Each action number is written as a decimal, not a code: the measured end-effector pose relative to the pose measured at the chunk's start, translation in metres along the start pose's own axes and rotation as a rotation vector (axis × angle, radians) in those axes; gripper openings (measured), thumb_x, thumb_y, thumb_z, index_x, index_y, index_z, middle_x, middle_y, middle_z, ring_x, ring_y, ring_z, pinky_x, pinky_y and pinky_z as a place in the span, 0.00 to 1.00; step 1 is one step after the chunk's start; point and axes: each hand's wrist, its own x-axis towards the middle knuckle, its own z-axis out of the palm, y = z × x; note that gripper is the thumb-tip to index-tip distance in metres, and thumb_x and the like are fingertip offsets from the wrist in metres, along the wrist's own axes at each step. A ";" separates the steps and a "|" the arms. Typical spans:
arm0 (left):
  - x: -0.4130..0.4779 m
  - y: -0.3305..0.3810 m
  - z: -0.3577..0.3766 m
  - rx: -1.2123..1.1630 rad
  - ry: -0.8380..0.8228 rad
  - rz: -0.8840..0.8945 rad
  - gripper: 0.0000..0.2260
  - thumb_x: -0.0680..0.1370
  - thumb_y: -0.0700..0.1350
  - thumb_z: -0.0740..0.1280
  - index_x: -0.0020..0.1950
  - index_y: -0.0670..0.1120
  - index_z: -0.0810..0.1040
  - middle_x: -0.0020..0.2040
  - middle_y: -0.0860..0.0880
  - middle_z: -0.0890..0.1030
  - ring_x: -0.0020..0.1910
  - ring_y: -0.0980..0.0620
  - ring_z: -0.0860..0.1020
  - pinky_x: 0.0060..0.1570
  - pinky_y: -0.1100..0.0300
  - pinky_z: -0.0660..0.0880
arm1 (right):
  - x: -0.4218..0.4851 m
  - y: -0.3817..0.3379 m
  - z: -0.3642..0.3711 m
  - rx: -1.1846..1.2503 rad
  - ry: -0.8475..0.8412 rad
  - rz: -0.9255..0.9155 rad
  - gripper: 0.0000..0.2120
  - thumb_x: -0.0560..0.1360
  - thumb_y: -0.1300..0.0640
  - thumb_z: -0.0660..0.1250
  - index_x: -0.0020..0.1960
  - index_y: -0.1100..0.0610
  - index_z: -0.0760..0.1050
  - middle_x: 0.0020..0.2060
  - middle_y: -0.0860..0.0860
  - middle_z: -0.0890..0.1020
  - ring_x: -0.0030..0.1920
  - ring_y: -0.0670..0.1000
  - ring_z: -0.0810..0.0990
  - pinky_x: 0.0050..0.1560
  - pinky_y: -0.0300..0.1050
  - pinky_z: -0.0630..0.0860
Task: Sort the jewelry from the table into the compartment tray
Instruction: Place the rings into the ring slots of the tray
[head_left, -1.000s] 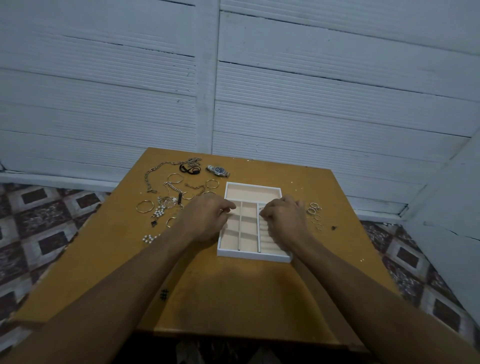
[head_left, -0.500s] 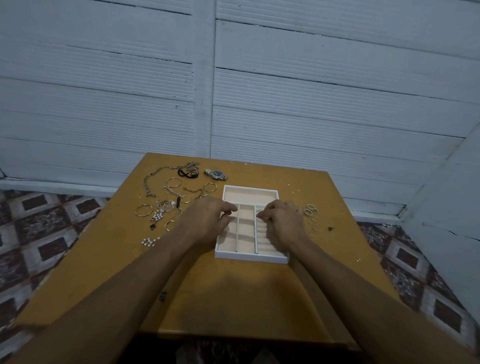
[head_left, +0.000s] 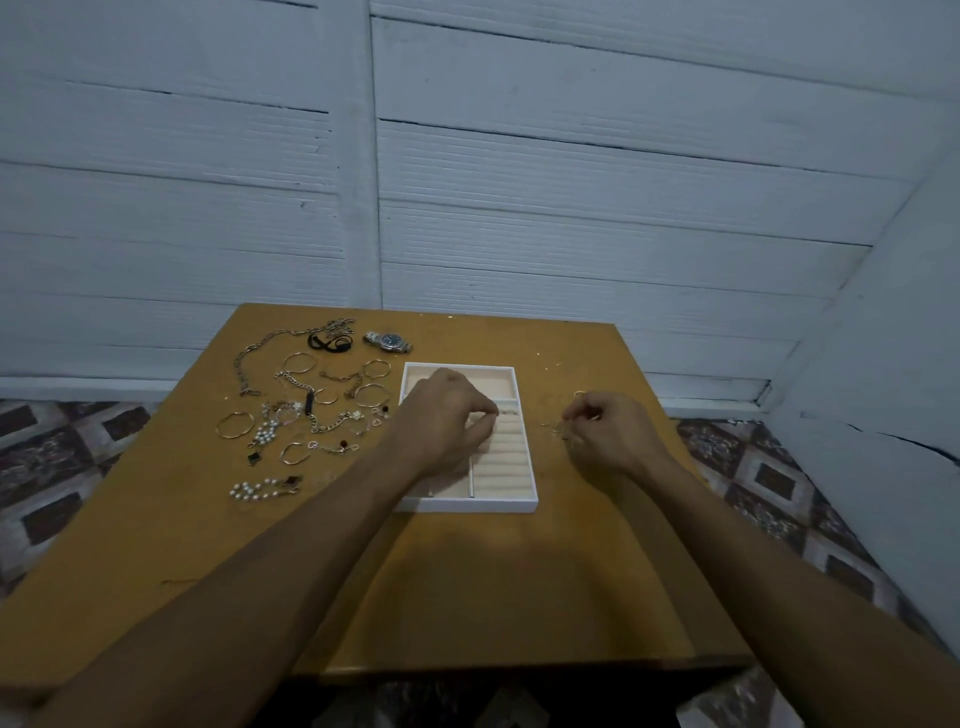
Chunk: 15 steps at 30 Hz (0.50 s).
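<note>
Fingers (head_left: 482, 410): left hand (head_left: 441, 418) pinches ring (head_left: 505, 413) over tray (head_left: 467, 504); right hand (head_left: 613, 436), past its edge, unclear.

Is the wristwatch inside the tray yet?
No, the wristwatch lies on the table, just beyond the far left corner of the tray.

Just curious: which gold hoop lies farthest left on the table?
The large hoop left of the pearl cluster; every other hoop lies nearer the tray.
</note>
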 end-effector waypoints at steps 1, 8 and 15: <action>0.005 0.005 0.005 -0.001 -0.016 0.013 0.11 0.78 0.50 0.65 0.55 0.50 0.84 0.53 0.52 0.83 0.61 0.49 0.72 0.56 0.52 0.70 | -0.002 0.007 -0.004 -0.016 -0.016 0.020 0.09 0.77 0.60 0.63 0.46 0.49 0.80 0.49 0.47 0.81 0.51 0.48 0.78 0.53 0.47 0.78; 0.035 0.038 0.034 0.072 -0.136 0.012 0.11 0.78 0.52 0.64 0.57 0.54 0.83 0.63 0.56 0.78 0.71 0.49 0.63 0.65 0.51 0.63 | -0.006 0.028 -0.008 -0.121 -0.072 0.093 0.03 0.74 0.53 0.68 0.42 0.46 0.79 0.43 0.44 0.81 0.47 0.47 0.78 0.52 0.52 0.78; 0.048 0.043 0.041 0.088 -0.194 0.004 0.11 0.78 0.51 0.64 0.58 0.55 0.82 0.66 0.55 0.76 0.72 0.49 0.61 0.66 0.50 0.62 | -0.002 0.016 0.006 -0.202 -0.032 0.064 0.04 0.73 0.48 0.70 0.43 0.48 0.80 0.42 0.46 0.81 0.46 0.49 0.78 0.50 0.50 0.77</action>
